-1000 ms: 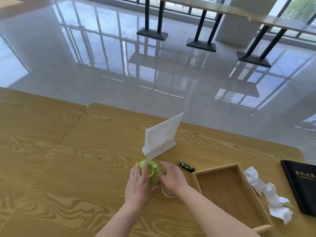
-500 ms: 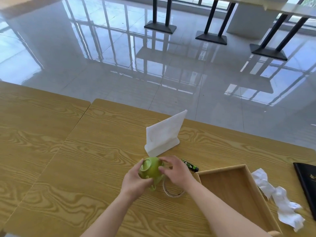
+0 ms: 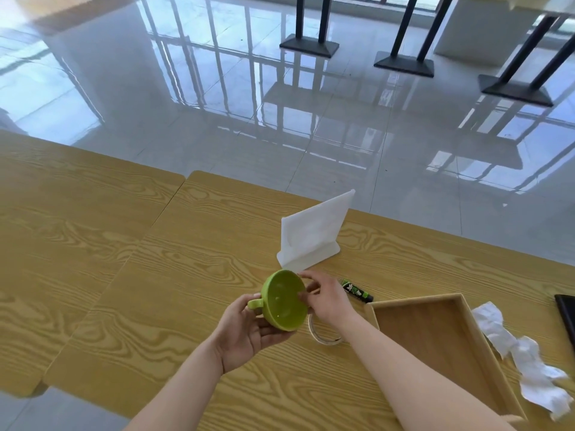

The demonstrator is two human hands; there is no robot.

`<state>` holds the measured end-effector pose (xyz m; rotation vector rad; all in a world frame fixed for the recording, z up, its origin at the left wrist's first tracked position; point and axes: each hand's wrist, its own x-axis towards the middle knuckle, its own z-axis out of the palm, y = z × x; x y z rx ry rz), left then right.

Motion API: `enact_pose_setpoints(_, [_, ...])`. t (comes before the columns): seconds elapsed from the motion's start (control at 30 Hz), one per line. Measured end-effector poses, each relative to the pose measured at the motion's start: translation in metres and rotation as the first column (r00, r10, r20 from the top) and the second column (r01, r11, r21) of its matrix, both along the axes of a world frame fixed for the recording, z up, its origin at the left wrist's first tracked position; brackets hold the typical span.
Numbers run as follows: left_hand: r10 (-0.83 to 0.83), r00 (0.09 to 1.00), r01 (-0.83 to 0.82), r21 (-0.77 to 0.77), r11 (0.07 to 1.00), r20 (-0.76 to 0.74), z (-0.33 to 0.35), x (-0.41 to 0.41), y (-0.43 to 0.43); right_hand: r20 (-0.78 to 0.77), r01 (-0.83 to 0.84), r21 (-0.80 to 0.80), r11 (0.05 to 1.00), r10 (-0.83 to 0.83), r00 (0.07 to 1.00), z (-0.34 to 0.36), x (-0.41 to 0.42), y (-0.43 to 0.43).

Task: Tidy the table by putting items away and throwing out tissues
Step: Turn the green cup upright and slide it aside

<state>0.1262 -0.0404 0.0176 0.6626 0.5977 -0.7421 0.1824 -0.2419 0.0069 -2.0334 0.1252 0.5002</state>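
Note:
A green cup (image 3: 284, 298) with a small handle is lifted off the wooden table (image 3: 161, 269) and tipped so its mouth faces me. My left hand (image 3: 245, 335) cradles it from below by the handle side. My right hand (image 3: 326, 298) grips its right rim. A roll of clear tape (image 3: 323, 334) lies flat on the table under my right wrist. Right of it stands a wooden tray (image 3: 441, 343) with nothing inside. Crumpled white tissue (image 3: 525, 353) lies just beyond the tray's right side.
A white napkin holder (image 3: 311, 234) stands behind the cup. A small black and green tube (image 3: 356, 290) lies next to my right hand. A black booklet (image 3: 567, 315) sits at the right edge. A second table adjoins on the left; shiny floor lies beyond.
The cup was upside down on the table under both hands. Both hands have lifted it and turned it until its open mouth faces the camera, uncovering the tape roll.

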Motion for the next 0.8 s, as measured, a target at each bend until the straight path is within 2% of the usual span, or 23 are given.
enact_pose_setpoints(0.03, [-0.006,1.0,0.006,0.036,0.999,-0.006,-0.002,-0.002,0.001,0.008,-0.008,-0.027,1.0,0.009,1.0,0.0,0.0,0.002])
enact_pose_setpoints(0.1, [0.027,1.0,-0.025,0.242,0.97,-0.004,-0.008,-0.006,0.006,0.022,-0.043,-0.103,0.994,0.045,0.999,0.001,-0.002,0.004])
enact_pose_setpoints(0.17, [0.093,0.994,-0.112,0.477,0.872,0.063,-0.014,-0.01,0.015,0.049,-0.108,-0.222,0.969,0.122,0.991,0.001,-0.003,0.005])
enact_pose_setpoints(0.2, [0.103,0.989,-0.145,0.542,0.828,0.108,-0.015,-0.013,0.02,0.054,-0.128,-0.266,0.956,0.147,0.988,0.002,-0.004,0.006])
enact_pose_setpoints(0.37, [-0.127,0.958,-0.123,0.766,0.63,0.259,-0.02,-0.035,0.031,0.033,-0.179,-0.353,0.918,0.203,0.979,0.002,-0.008,0.019])
enact_pose_setpoints(0.53, [-0.328,0.91,-0.091,0.893,0.44,0.255,-0.023,-0.046,0.028,0.021,-0.227,-0.42,0.879,0.259,0.966,0.001,-0.012,0.026])
enact_pose_setpoints(0.7, [-0.327,0.924,-0.049,0.911,0.41,0.197,-0.031,-0.054,0.021,0.013,-0.202,-0.431,0.88,0.23,0.973,-0.004,-0.017,0.026])
enact_pose_setpoints(0.8, [-0.315,0.93,-0.057,0.919,0.389,0.191,-0.034,-0.056,0.019,0.02,-0.132,-0.368,0.921,0.149,0.989,-0.008,-0.019,0.022])
